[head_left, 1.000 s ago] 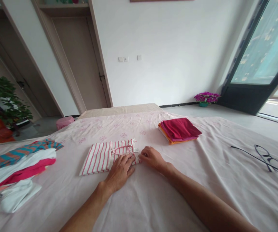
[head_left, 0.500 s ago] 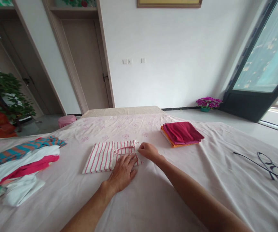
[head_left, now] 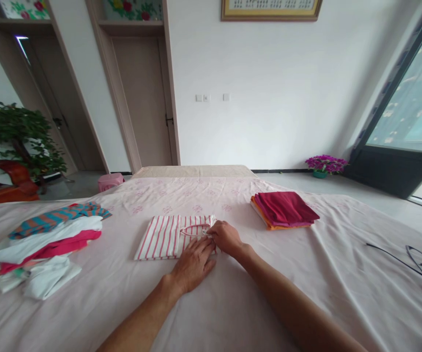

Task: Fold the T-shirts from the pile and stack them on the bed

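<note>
A folded white garment with red stripes lies on the pink sheet in front of me. My left hand rests flat on the garment's near right corner, fingers stretched out. My right hand is closed in a pinch at the garment's right edge, by the collar and a small white tag.
A loose pile of clothes, white, pink and teal-striped, sits at the left. A neat stack of dark red, pink and orange cloth lies at the right. Black glasses lie far right. Beyond are doors, a potted plant and purple flowers.
The camera has tilted up, showing more wall and a framed picture. My right hand has moved in from just beside the garment onto its collar edge. My left hand stays pressed on it.
</note>
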A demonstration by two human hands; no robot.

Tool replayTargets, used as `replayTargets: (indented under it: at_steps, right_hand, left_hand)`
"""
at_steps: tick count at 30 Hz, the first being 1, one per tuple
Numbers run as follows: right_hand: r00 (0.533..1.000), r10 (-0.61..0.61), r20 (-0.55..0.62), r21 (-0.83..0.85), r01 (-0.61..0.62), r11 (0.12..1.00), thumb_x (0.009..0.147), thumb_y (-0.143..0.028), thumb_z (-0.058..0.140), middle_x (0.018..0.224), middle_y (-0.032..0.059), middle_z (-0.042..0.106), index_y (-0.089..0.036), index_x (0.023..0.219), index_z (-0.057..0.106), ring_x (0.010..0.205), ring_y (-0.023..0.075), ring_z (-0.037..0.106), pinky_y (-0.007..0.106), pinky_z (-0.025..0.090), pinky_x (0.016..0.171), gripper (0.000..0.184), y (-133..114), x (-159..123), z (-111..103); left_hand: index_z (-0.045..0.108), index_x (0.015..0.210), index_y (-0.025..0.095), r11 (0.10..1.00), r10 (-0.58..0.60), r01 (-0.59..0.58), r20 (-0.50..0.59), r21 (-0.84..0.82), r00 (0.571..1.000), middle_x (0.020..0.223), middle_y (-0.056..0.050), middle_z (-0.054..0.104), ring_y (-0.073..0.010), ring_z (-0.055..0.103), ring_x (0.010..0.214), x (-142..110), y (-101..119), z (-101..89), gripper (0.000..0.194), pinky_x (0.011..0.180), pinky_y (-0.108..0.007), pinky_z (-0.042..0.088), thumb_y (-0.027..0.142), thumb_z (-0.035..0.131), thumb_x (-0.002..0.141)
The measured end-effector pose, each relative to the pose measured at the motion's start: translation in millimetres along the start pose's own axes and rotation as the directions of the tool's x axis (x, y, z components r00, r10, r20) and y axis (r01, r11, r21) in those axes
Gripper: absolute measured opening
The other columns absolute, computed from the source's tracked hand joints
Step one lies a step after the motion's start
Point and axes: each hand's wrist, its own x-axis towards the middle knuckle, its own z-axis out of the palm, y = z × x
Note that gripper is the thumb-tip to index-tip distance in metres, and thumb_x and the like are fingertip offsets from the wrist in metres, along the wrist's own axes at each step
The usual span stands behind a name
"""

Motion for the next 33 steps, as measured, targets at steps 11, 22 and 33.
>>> replayTargets:
  at_steps: [11,22,33]
  right_hand:
    - [0.979,0.19,-0.069,0.275,-0.165,0.947,0.077,-0.002,0.042,0.112,0.005,0.072,-0.021,0.109,0.073,0.106,0.0186,0.064,0.03,0.045,0.096,0.048,17.4,11.3,-2.0]
    - [0.954,0.28,-0.108,0.648,-0.146,0.747,0.098,-0.044,0.028,0.147,0.0104,0.047,-0.015,0.143,0.045,0.137,0.0216,0.041,0.038,0.035,0.112,0.055,-40.8,26.8,20.7]
    - [0.989,0.061,-0.136,0.343,-0.011,0.939,0.095,-0.024,0.035,0.145,0.0123,0.048,-0.016,0.143,0.044,0.135,0.0219,0.043,0.037,0.034,0.112,0.049,-42.4,16.8,42.7]
  left_hand:
    - [0.047,0.138,0.019,0.978,-0.19,0.194,-0.063,0.07,0.98,0.145,-0.014,0.049,-0.0319,0.042,0.136,3.1,-10.2,20.1,0.049,0.113,-0.058,0.028,0.039,0.047,0.093]
    - [0.049,0.137,0.022,0.975,-0.21,0.215,-0.076,0.057,0.975,0.142,-0.014,0.052,-0.0339,0.043,0.135,3.6,-7.9,14.7,0.05,0.112,-0.062,0.025,0.033,0.053,0.089]
    - [0.069,0.111,0.023,0.809,-0.48,0.4,-0.09,-0.431,0.873,0.116,-0.004,0.071,-0.0188,0.064,0.11,-9.4,-76.0,-51.0,0.032,0.099,-0.031,0.047,0.025,0.049,0.086]
